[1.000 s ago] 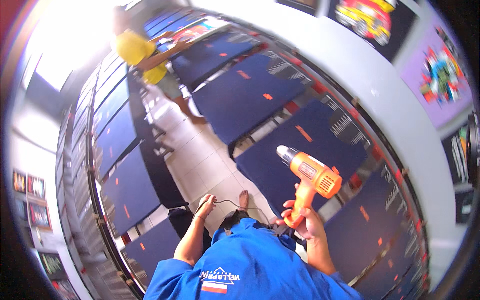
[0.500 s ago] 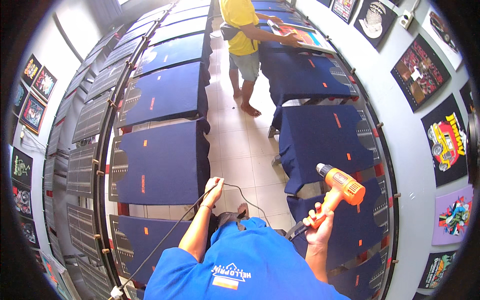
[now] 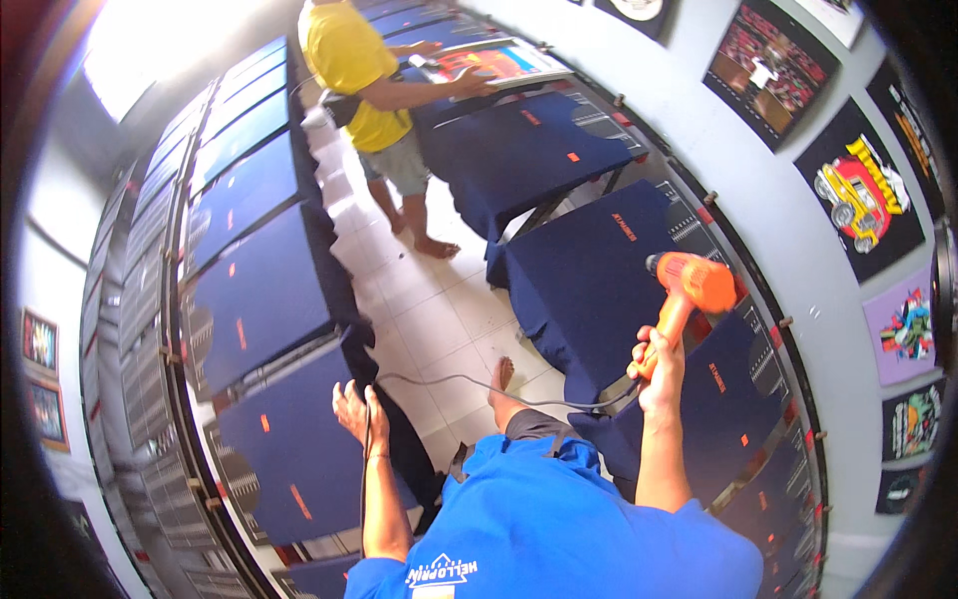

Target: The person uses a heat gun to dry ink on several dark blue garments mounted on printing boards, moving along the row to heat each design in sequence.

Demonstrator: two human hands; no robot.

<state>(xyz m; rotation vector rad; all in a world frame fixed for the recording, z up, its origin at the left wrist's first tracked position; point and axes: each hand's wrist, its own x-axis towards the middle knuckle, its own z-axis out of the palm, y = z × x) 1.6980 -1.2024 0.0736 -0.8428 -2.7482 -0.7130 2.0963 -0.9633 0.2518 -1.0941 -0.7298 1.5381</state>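
Note:
My right hand [image 3: 659, 369] is wrapped around the handle of an orange heat gun [image 3: 695, 284], raised over the right row of boards with its nozzle toward the left. From the handle's base a dark power cord [image 3: 469, 378] sags across the aisle to my left hand [image 3: 361, 417]. That hand holds the cord loosely between thumb and fingers, the fingers partly spread, near a navy cloth [image 3: 299, 439] in the left row. Under the heat gun lies another navy cloth [image 3: 589, 270] with small orange prints, stretched over a board.
A co-worker in a yellow shirt [image 3: 349, 55] stands in the aisle, hands on a framed screen [image 3: 499, 65] over the right row. Dark rails [image 3: 773, 299] edge the rows. White floor tiles [image 3: 429, 324] run between them. Printed pictures [image 3: 858, 195] hang on the right wall.
My view has turned and shifted. Both hands sit farther apart, the cord now spanning between them. My left hand's fingers have loosened, and the heat gun is raised slightly. A co-worker still handles the screen.

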